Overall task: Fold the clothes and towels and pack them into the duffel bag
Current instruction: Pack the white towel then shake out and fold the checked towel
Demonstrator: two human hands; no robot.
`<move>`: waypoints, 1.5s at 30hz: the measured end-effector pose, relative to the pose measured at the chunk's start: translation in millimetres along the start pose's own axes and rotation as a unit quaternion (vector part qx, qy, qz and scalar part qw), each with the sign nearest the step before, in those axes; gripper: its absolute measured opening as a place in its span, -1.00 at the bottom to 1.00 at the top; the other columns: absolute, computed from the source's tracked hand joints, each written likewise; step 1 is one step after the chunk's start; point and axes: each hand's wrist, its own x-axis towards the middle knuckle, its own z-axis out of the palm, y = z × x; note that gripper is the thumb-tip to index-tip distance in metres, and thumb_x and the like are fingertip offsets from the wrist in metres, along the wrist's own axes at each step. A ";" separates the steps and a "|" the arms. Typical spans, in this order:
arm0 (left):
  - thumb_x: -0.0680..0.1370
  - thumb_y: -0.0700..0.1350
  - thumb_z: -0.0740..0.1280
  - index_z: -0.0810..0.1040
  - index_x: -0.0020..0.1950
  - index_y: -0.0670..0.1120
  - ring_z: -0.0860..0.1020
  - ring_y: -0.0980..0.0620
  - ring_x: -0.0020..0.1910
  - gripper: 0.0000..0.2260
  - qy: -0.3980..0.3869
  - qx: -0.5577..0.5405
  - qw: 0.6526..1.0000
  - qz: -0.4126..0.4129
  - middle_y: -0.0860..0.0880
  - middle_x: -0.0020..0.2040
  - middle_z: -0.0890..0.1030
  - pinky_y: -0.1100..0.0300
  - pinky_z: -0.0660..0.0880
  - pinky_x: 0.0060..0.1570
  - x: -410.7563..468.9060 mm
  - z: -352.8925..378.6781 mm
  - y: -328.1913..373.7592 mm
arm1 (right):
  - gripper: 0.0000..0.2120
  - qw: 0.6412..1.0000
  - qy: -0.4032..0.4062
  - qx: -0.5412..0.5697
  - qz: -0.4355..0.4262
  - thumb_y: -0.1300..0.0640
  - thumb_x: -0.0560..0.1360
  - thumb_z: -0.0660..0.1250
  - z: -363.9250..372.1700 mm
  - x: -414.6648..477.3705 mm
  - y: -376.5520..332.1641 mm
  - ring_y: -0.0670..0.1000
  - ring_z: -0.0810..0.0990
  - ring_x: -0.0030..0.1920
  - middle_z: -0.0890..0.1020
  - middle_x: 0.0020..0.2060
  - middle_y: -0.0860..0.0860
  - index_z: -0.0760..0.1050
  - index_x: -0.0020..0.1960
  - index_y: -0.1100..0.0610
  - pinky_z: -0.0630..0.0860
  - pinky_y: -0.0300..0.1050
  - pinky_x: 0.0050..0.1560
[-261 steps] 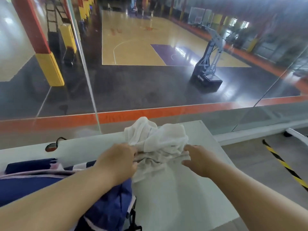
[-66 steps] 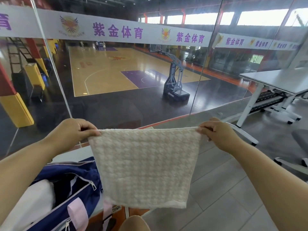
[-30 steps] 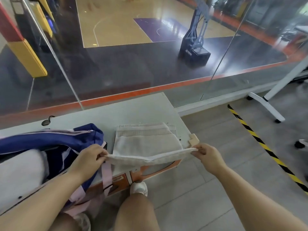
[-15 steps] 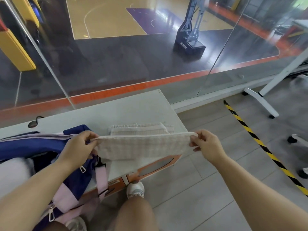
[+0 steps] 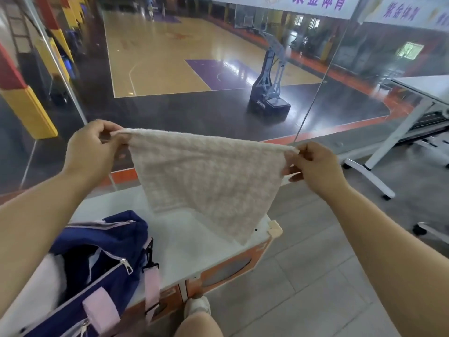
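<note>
A cream waffle-weave towel (image 5: 209, 176) hangs in the air above the white table (image 5: 194, 246), stretched between my two hands. My left hand (image 5: 91, 148) pinches its upper left corner and my right hand (image 5: 313, 166) pinches its upper right corner. The towel's lower edge dangles slanted just over the table's right end. The navy duffel bag (image 5: 102, 254) with pink straps lies open at the table's left end, with something white inside it.
A glass wall (image 5: 170, 93) stands right behind the table, overlooking a basketball court. Another white table (image 5: 427, 91) on castors stands at the right. Grey floor tiles lie to the right of the table, and my knee and shoe show at the bottom.
The towel lay half folded on the table half a second ago. Both hands have lifted it off the table and hold it up spread out; my view tilted upward.
</note>
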 end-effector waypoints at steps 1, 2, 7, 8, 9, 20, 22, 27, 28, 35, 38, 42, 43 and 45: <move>0.53 -0.04 0.33 0.53 -0.02 -0.01 0.63 -0.08 -0.14 -0.92 -0.020 0.014 1.000 0.011 -0.10 -0.08 0.63 -0.05 0.59 -0.03 -2.3 -0.3 4.3 | -0.81 0.999 0.038 -0.012 -0.004 0.22 0.53 0.32 -2.1 -1.7 -0.8 0.10 0.67 -0.31 0.62 -0.32 0.05 0.44 -0.25 0.05 0.57 -0.06 -0.33; 0.53 -0.05 0.33 0.54 -0.02 -0.02 0.63 -0.07 -0.13 -0.93 -0.034 0.031 0.999 0.022 -0.10 -0.08 0.64 -0.04 0.58 -0.03 -5.5 0.5 8.2 | -0.79 0.999 0.049 -0.007 0.001 0.24 0.52 0.31 -2.9 -3.4 -1.2 0.11 0.67 -0.29 0.62 -0.31 0.05 0.43 -0.25 0.05 0.58 -0.06 -0.31; 0.54 -0.04 0.31 0.53 0.00 -0.05 0.60 -0.10 -0.10 -0.89 -0.013 0.055 0.998 0.038 -0.10 -0.06 0.62 -0.05 0.57 -0.05 -18.3 -1.3 14.0 | -0.77 0.998 0.041 0.029 0.028 0.29 0.50 0.33 -5.1 -15.5 -6.5 0.10 0.65 -0.36 0.60 -0.39 0.05 0.41 -0.29 0.09 0.61 -0.08 -0.30; 0.54 -0.04 0.31 0.52 0.01 -0.06 0.59 -0.06 -0.13 -0.88 -0.014 0.061 0.997 0.040 -0.09 -0.07 0.61 0.03 0.57 -0.10 -20.0 -1.7 13.6 | -0.77 0.998 0.054 0.024 0.028 0.29 0.50 0.33 -9.3 -16.6 -7.0 0.10 0.64 -0.36 0.60 -0.37 0.07 0.41 -0.28 0.10 0.61 -0.09 -0.29; 0.55 -0.06 0.31 0.52 0.02 -0.08 0.58 -0.01 -0.18 -0.88 -0.019 0.062 0.997 0.039 -0.08 -0.09 0.60 0.17 0.56 -0.18 -21.8 -1.7 13.2 | -0.78 0.998 0.039 0.031 0.035 0.29 0.50 0.34 -12.8 -18.1 -6.8 0.09 0.64 -0.37 0.60 -0.37 0.09 0.40 -0.28 0.12 0.62 -0.09 -0.30; 0.55 -0.18 0.32 0.52 -0.04 -0.12 0.61 0.04 -0.25 -0.97 -0.068 0.049 0.996 -0.032 -0.10 -0.16 0.62 0.28 0.50 -0.37 -11.0 17.1 -3.9 | -0.83 0.995 0.016 0.019 0.101 0.26 0.54 0.30 6.8 5.4 23.8 0.18 0.67 -0.21 0.62 -0.20 0.20 0.40 -0.22 0.16 0.61 0.04 -0.17; 0.55 -0.14 0.31 0.52 -0.01 -0.11 0.52 0.10 -0.26 -0.94 -0.054 0.107 0.993 -0.011 -0.08 -0.11 0.58 0.28 0.41 -0.33 -0.4 24.5 -3.8 | -0.83 0.995 0.024 0.011 0.098 0.25 0.53 0.30 14.7 19.2 28.4 0.15 0.67 -0.12 0.61 -0.19 0.15 0.40 -0.22 0.15 0.61 0.03 -0.10; 0.56 -0.09 0.30 0.52 0.06 -0.08 0.52 -0.04 -0.05 -0.88 -0.014 0.090 0.996 0.014 -0.08 -0.01 0.59 0.10 0.47 -0.07 23.8 30.2 6.7 | -0.82 0.997 0.053 0.047 0.041 0.27 0.53 0.29 22.0 45.7 19.2 0.09 0.60 -0.03 0.54 -0.22 0.02 0.42 -0.21 0.08 0.60 -0.08 0.03; 0.56 -0.07 0.30 0.52 0.07 -0.08 0.52 -0.02 -0.04 -0.87 -0.007 0.075 0.997 0.017 -0.06 0.00 0.59 0.11 0.48 -0.06 24.5 29.7 8.1 | -0.83 0.997 0.064 0.048 0.023 0.25 0.53 0.31 20.6 48.0 19.4 0.12 0.60 -0.03 0.55 -0.20 0.01 0.44 -0.20 0.05 0.59 -0.02 0.07; 0.47 -0.18 0.42 0.54 -0.16 0.06 0.59 0.16 -0.09 -0.86 -0.130 0.014 0.991 -0.023 0.11 -0.08 0.62 0.28 0.48 -0.07 -44.3 40.5 -42.9 | -0.91 0.997 0.019 -0.045 0.060 0.07 0.42 0.37 3.0 10.6 88.2 0.23 0.58 0.01 0.59 -0.17 0.06 0.51 -0.22 -0.10 0.51 0.28 0.11; 0.47 -0.23 0.41 0.56 -0.15 0.04 0.61 0.04 -0.08 -0.84 -0.207 0.053 0.974 -0.071 0.03 -0.09 0.63 0.11 0.52 0.01 -88.9 50.3 -88.6 | -0.94 0.985 -0.035 -0.126 0.114 0.14 0.49 0.36 11.5 -21.8 134.1 0.22 0.56 -0.08 0.57 -0.23 0.05 0.51 -0.17 0.05 0.54 0.16 0.01; 0.49 -0.22 0.39 0.57 -0.09 -0.03 0.61 -0.02 -0.04 -0.91 -0.271 0.117 0.949 -0.111 -0.06 -0.06 0.65 0.05 0.52 0.03 -135.7 60.3 -127.7 | -0.86 0.968 -0.093 -0.163 0.165 0.24 0.50 0.34 28.9 -67.3 177.2 0.03 0.44 -0.26 0.49 -0.33 -0.02 0.46 -0.23 0.14 0.35 -0.18 -0.29; 0.49 -0.20 0.39 0.57 -0.11 -0.02 0.61 -0.02 -0.07 -0.92 -0.282 0.131 0.944 -0.108 -0.05 -0.08 0.66 0.05 0.53 -0.01 -144.3 61.5 -132.6 | -0.83 0.965 -0.099 -0.163 0.179 0.26 0.50 0.34 32.1 -76.4 185.4 0.02 0.41 -0.28 0.47 -0.35 -0.02 0.45 -0.25 0.13 0.32 -0.19 -0.31; 0.48 -0.17 0.40 0.56 -0.17 0.02 0.60 0.02 -0.14 -0.90 -0.299 0.145 0.938 -0.101 -0.01 -0.16 0.65 0.06 0.53 -0.07 -156.3 62.4 -137.5 | -0.81 0.958 -0.103 -0.170 0.206 0.25 0.49 0.34 35.6 -90.6 198.4 0.06 0.43 -0.27 0.48 -0.36 0.02 0.43 -0.27 0.10 0.34 -0.11 -0.28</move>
